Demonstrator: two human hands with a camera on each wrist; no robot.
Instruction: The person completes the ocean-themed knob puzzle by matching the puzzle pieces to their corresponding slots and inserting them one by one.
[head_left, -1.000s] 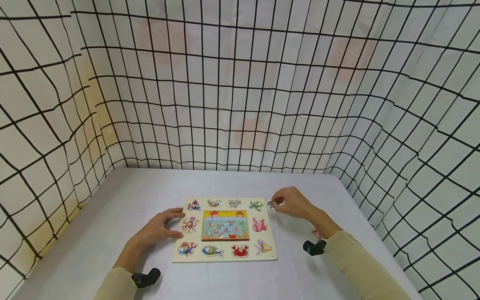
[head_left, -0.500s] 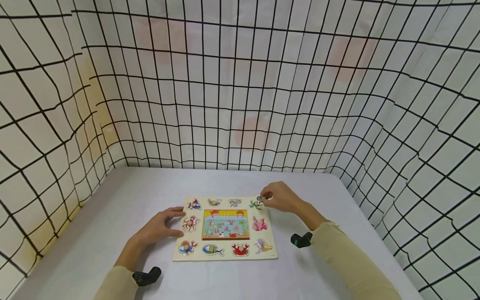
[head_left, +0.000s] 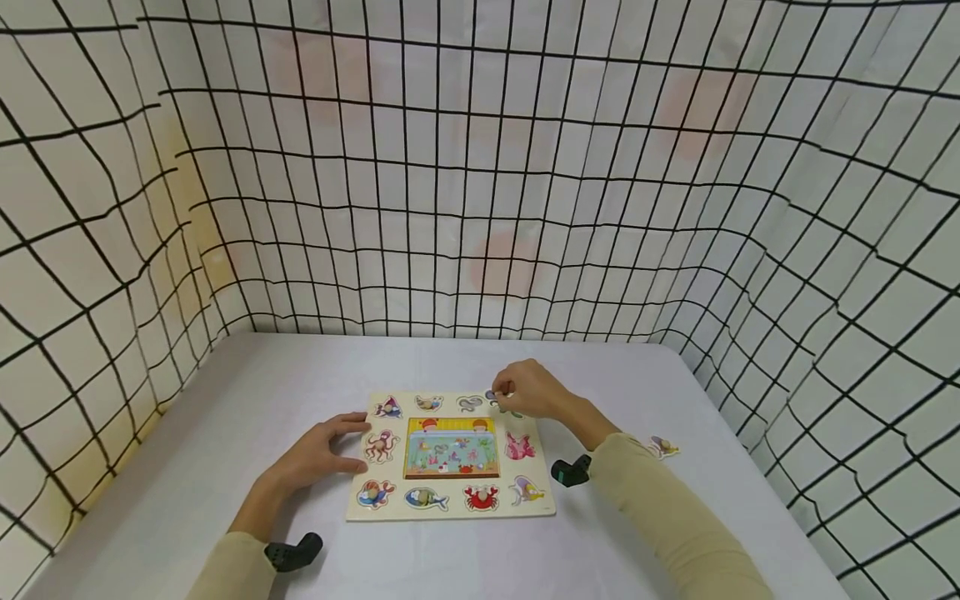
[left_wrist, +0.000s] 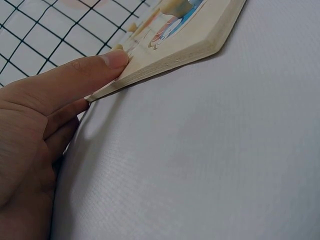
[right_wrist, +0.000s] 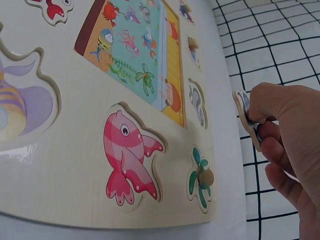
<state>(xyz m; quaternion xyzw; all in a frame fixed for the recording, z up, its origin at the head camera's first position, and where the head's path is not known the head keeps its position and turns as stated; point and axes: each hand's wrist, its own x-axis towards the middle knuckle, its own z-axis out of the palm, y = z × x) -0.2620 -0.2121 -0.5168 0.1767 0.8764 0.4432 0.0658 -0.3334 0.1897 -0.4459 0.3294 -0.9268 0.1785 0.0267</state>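
Note:
A wooden peg puzzle board point(head_left: 450, 508) with sea animals lies flat on the table. My left hand point(head_left: 318, 454) rests at its left edge, thumb touching the edge near the lower corner, fingers spread and relaxed. Between thumb and fingers my right hand point(head_left: 532, 388) pinches a wavy grey puzzle piece point(right_wrist: 245, 112), held above the board's far edge. The grey, snake-like recess point(head_left: 470, 404) is just left of that hand. Beneath it, the green turtle piece point(right_wrist: 201, 177) sits in its place, knob up. The pink fish recess point(right_wrist: 130, 155) and the purple-yellow fish recess point(head_left: 527, 491) show no knobs.
A purple-yellow fish piece point(head_left: 663, 447) lies on the white table point(head_left: 300, 367), right of the board beyond my right sleeve. Black-netted white walls point(head_left: 465, 208) surround the table at the back and both sides. A black wrist camera point(head_left: 572, 471) hangs under the right wrist.
My right hand has moved left with the grey piece, from beside the board's right edge to over the turtle at its far edge. The left hand stays put.

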